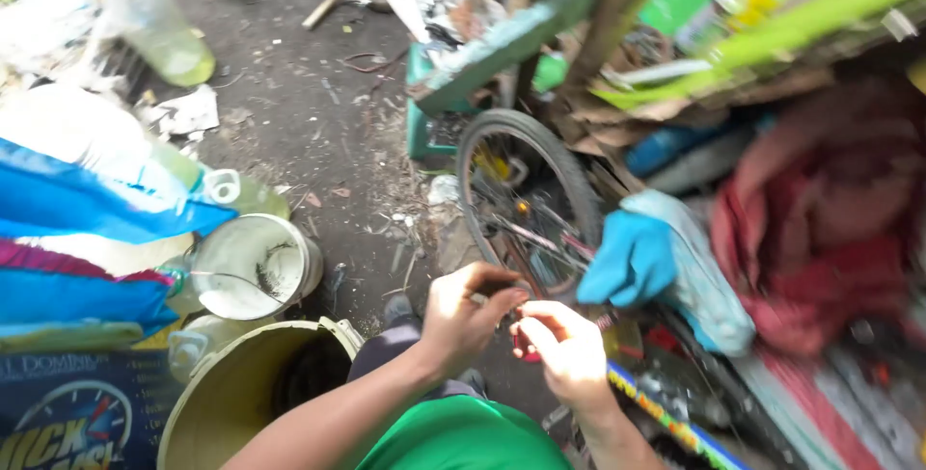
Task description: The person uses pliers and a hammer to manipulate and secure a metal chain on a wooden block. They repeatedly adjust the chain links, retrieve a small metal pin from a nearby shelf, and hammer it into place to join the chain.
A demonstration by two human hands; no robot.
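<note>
My left hand (pixel 463 316) pinches a small dark part between thumb and fingers, just below a bicycle wheel (pixel 526 202). My right hand (pixel 569 349) is right beside it, fingers closed on a small red piece (pixel 524 343) that is mostly hidden. The two hands almost touch. The wheel has a black tyre and thin spokes and stands among clutter. A blue cloth (pixel 632 256) hangs over the bicycle frame just right of my hands. My arms come from a green shirt (pixel 463 441) at the bottom edge.
A white bucket (pixel 256 266) and a larger olive bucket (pixel 241 388) stand at the lower left. Clear plastic jugs (pixel 159 31) lie on the dirt floor (pixel 289 113). A green crate (pixel 424 123), wooden beams (pixel 617 7) and red fabric (pixel 820 229) crowd the right.
</note>
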